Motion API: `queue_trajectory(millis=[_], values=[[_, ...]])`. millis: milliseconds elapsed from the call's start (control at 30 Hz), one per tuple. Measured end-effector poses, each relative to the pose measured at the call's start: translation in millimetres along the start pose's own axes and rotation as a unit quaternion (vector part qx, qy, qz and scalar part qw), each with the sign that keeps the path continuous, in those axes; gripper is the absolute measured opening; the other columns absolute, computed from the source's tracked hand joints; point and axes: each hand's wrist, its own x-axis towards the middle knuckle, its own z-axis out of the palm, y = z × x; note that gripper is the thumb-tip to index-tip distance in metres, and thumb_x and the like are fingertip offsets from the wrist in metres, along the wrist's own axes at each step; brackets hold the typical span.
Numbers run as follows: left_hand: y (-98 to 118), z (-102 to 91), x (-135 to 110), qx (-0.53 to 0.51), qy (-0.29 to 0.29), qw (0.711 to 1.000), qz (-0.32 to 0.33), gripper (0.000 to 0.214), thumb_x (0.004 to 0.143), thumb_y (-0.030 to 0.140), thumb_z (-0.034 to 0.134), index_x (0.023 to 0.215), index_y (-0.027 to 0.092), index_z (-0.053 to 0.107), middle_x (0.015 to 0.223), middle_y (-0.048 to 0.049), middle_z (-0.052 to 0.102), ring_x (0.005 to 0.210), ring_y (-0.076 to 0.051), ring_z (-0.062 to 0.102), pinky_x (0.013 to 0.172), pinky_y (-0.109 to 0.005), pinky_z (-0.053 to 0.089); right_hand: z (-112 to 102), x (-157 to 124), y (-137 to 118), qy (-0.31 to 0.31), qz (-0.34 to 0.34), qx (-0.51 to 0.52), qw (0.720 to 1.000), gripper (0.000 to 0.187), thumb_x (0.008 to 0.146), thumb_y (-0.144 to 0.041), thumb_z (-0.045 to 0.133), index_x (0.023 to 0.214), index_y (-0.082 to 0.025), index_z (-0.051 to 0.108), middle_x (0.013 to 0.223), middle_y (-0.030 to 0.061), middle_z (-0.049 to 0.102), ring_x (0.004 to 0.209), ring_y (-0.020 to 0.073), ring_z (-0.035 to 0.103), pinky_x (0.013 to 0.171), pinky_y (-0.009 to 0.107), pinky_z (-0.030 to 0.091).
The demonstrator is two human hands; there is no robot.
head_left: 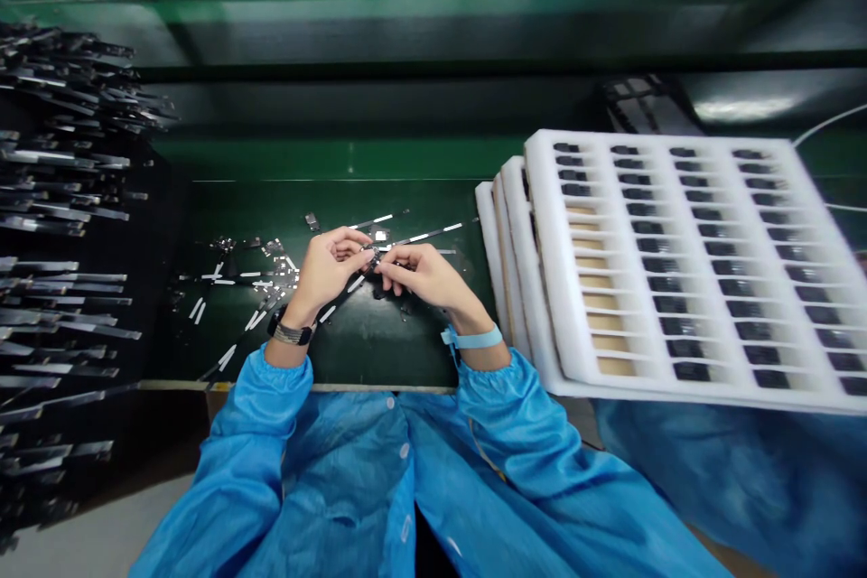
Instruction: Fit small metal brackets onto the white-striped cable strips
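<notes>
In the head view both my hands meet over the dark green bench. The fingers of my left hand are pinched on a small dark electronic part, its exact kind too small to make out. My right hand closes its fingertips on the same part from the other side. Beyond the fingertips, a thin dark strip with a white section lies slanting on the bench. Loose strips and small metallic pieces are scattered to the left of my left hand.
White foam trays are stacked at the right; the top one has rows of dark parts in its slots. A dark rack at the left holds many protruding strips. A green shelf edge runs across the back.
</notes>
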Motion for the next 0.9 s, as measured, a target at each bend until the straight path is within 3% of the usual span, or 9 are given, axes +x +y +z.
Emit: queue_trajectory(millis=[233,533,767,833,900], values=[[-2,-0.2,0,-0.041,0.000,0.999,-0.029,0.032,0.074,0.035,0.093,0.093,0.016,0.075,0.069,-0.0016,0.074,0.064,-0.016,0.071,0.067,-0.028,0.056,1,0,1,0.026,-0.007,0.036,0.999,0.041,0.088,-0.058,0.084,0.090,-0.019,0.071,0.079,0.0060,0.078,0.065,0.0173,0.070,0.059,0.028,0.054],[-6,0.1,1,-0.070,-0.011,0.997,-0.044,0.039,0.071,0.040,0.096,0.092,0.016,0.074,0.070,-0.0021,0.075,0.064,-0.016,0.072,0.068,-0.029,0.058,1,1,7,0.033,-0.005,0.052,0.998,0.045,0.084,-0.060,0.086,0.090,-0.019,0.069,0.081,0.0068,0.078,0.065,0.0178,0.072,0.056,0.027,0.052],[-6,3.7,0,-0.078,-0.027,0.995,-0.054,0.041,0.070,0.041,0.098,0.093,0.016,0.074,0.074,-0.0033,0.076,0.065,-0.016,0.072,0.069,-0.029,0.058,-1,4,9,0.025,-0.007,0.069,0.997,0.045,0.086,-0.059,0.087,0.094,-0.022,0.064,0.080,0.0045,0.078,0.065,0.0187,0.073,0.059,0.029,0.057],[-3,3.1,0,-0.077,-0.032,0.995,-0.047,0.039,0.071,0.040,0.097,0.093,0.017,0.075,0.072,-0.0027,0.075,0.065,-0.016,0.072,0.069,-0.030,0.059,-10,-1,7,0.002,-0.011,0.057,0.998,0.045,0.088,-0.060,0.085,0.102,-0.022,0.068,0.088,0.0070,0.081,0.075,0.0220,0.078,0.066,0.033,0.062],[0,0.0,0,-0.081,-0.035,0.995,-0.039,0.037,0.071,0.038,0.096,0.093,0.017,0.076,0.070,-0.0019,0.074,0.064,-0.017,0.072,0.069,-0.030,0.059,-18,-14,2,-0.005,-0.029,0.030,0.999,0.052,0.085,-0.060,0.087,0.119,-0.023,0.072,0.115,0.0119,0.083,0.104,0.0287,0.081,0.084,0.041,0.067]])
